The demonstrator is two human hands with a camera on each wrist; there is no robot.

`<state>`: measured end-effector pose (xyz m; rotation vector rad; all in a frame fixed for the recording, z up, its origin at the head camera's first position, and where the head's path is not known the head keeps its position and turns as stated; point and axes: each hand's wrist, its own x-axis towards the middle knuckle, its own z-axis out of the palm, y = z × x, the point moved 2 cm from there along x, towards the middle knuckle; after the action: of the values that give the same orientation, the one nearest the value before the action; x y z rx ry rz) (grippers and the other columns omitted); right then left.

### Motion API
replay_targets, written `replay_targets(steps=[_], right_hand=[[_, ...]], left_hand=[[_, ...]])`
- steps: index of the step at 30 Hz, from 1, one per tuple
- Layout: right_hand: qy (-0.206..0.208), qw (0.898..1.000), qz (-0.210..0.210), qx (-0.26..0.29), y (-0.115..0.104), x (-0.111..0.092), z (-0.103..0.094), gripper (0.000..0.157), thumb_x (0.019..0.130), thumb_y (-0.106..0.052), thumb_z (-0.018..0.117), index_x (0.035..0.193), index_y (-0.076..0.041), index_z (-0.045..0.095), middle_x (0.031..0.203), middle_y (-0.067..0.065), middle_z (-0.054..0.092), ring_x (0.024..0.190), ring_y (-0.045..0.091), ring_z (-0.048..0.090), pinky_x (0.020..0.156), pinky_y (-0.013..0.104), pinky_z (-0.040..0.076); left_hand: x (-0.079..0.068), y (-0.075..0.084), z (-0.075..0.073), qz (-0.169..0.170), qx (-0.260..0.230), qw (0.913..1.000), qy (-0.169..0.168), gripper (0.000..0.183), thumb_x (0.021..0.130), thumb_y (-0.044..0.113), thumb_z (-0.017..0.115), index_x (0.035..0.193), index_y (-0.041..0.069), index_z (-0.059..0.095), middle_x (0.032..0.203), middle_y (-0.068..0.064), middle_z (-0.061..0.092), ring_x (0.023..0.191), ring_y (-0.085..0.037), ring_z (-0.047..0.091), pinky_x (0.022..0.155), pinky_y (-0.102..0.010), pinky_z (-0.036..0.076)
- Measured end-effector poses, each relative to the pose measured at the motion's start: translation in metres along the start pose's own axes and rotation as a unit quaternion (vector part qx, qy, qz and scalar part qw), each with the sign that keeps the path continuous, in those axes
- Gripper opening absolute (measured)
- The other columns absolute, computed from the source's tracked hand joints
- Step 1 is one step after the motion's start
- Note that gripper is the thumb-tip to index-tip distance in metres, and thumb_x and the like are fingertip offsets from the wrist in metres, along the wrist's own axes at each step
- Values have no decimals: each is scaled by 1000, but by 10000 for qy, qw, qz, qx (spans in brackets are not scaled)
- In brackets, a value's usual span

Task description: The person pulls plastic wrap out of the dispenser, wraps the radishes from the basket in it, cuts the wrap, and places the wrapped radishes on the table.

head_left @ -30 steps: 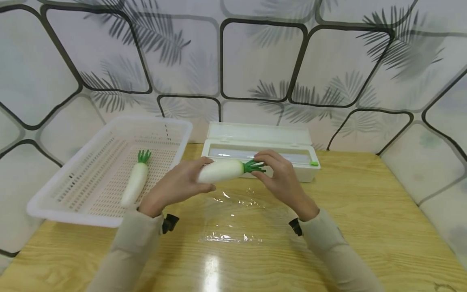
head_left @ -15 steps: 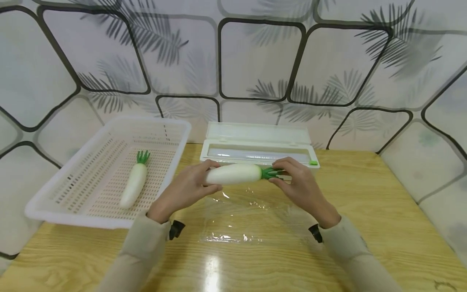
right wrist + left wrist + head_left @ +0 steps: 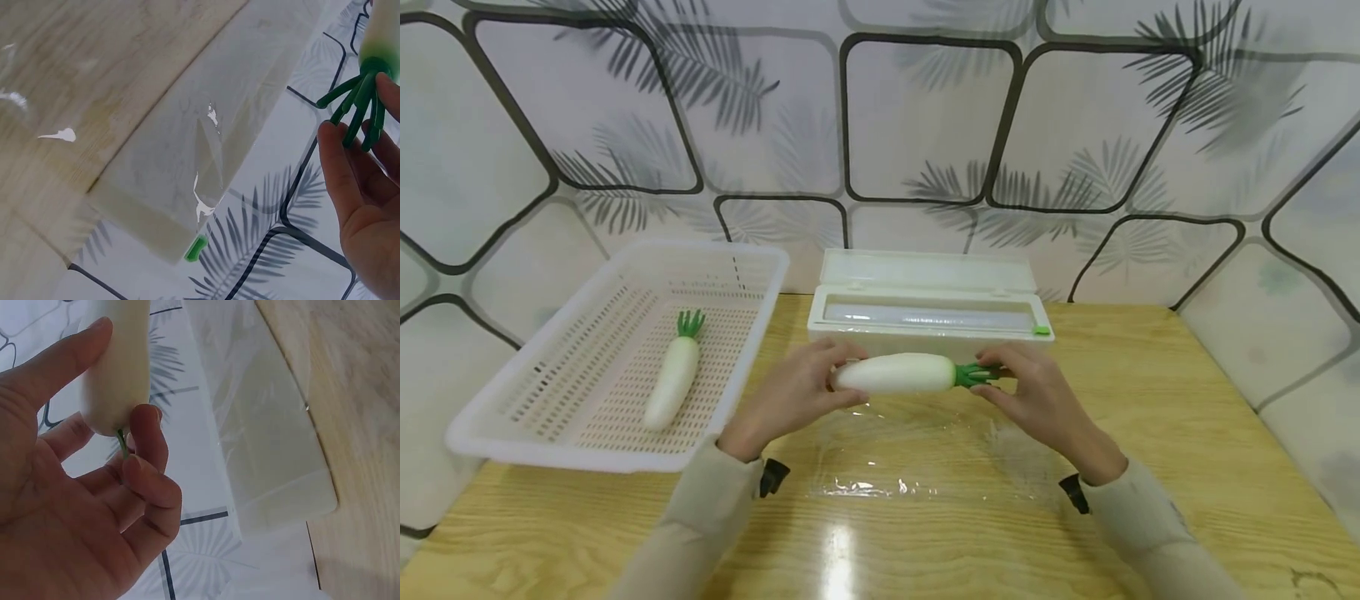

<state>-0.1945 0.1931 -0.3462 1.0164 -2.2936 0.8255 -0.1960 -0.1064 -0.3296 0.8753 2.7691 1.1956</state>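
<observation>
Above the yellow wood-grained table [image 3: 1150, 400], the left hand [image 3: 797, 387] grips a smooth white radish [image 3: 898, 372] by its blunt end, the right hand [image 3: 1041, 396] pinching its splayed green stalks [image 3: 972, 375]; uneven release could drop it, rumpling the clear plastic film [image 3: 880, 487].

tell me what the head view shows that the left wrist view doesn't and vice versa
Head only: the basket with a second radish, the right hand, the green tab and green leaf tops. Left wrist only: a thin green strand at the blunt end of the held radish. Both: the left hand, that radish, the white box, the table.
</observation>
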Motion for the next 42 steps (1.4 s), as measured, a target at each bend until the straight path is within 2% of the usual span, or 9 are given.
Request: replay_targets(steps=[6, 12, 19, 24, 27, 30, 36, 42], right_hand=[[-172, 9998, 32, -23, 1, -12, -7, 40, 65, 12, 89, 96, 0, 66, 94, 5, 67, 81, 18, 66, 67, 28, 58], [-357, 9993, 112, 36, 1, -22, -9, 40, 65, 11, 89, 95, -2, 67, 91, 3, 67, 79, 17, 67, 66, 29, 59], [-706, 9970, 312, -71, 2, -30, -9, 41, 63, 10, 90, 92, -3, 65, 89, 2, 67, 77, 16, 66, 64, 29, 59], [-1144, 9918, 436, -372, -1, -37, -8, 44, 65, 4, 92, 101, 1, 67, 96, 9, 69, 79, 18, 67, 65, 32, 58], [-1472, 9858, 552, -586, -3, -41, -8, 44, 67, -2, 93, 105, 2, 70, 97, 8, 69, 79, 17, 65, 65, 31, 57], [-1758, 9798, 661, -684, -4, -43, -7, 40, 68, -5, 93, 103, 0, 73, 94, 4, 66, 79, 15, 63, 66, 31, 56], [-2060, 9728, 816, -676, -2, -47, -4, 33, 71, -9, 92, 97, -1, 74, 91, 0, 63, 76, 9, 59, 64, 27, 53], [-2296, 9670, 962, -545, 0, -48, -2, 30, 74, -13, 91, 97, -5, 74, 92, -2, 62, 77, 7, 57, 64, 27, 52]], left_hand=[[1, -3, 11, -74, -313, 9986, -425, 36, 89, 8, 79, 122, -1, 66, 106, -10, 68, 78, -14, 62, 63, -25, 53], [1, -5, 18, 111, -315, 9967, -738, 32, 91, 2, 74, 121, -4, 66, 111, -13, 70, 80, -14, 63, 68, -23, 54], [-2, -5, 27, 151, -235, 9940, -1059, 32, 93, -3, 69, 124, -6, 64, 115, -16, 69, 88, -16, 66, 73, -22, 54], [-4, -5, 33, 251, -100, 9921, -1228, 32, 93, -6, 68, 124, -7, 64, 118, -19, 68, 92, -21, 67, 78, -25, 55], [-5, -5, 37, 372, -62, 9907, -1310, 30, 93, -9, 66, 123, -8, 64, 117, -19, 68, 95, -23, 67, 81, -28, 56], [-5, -6, 41, 456, -40, 9898, -1347, 30, 92, -11, 64, 122, -8, 65, 117, -19, 69, 98, -25, 67, 84, -31, 57], [-4, -7, 47, 479, 41, 9892, -1382, 27, 91, -9, 66, 118, -5, 68, 115, -17, 70, 96, -25, 67, 83, -33, 57], [-5, -10, 53, 371, 225, 9887, -1432, 27, 90, -9, 66, 116, -4, 69, 107, -15, 71, 94, -26, 67, 81, -34, 57]])
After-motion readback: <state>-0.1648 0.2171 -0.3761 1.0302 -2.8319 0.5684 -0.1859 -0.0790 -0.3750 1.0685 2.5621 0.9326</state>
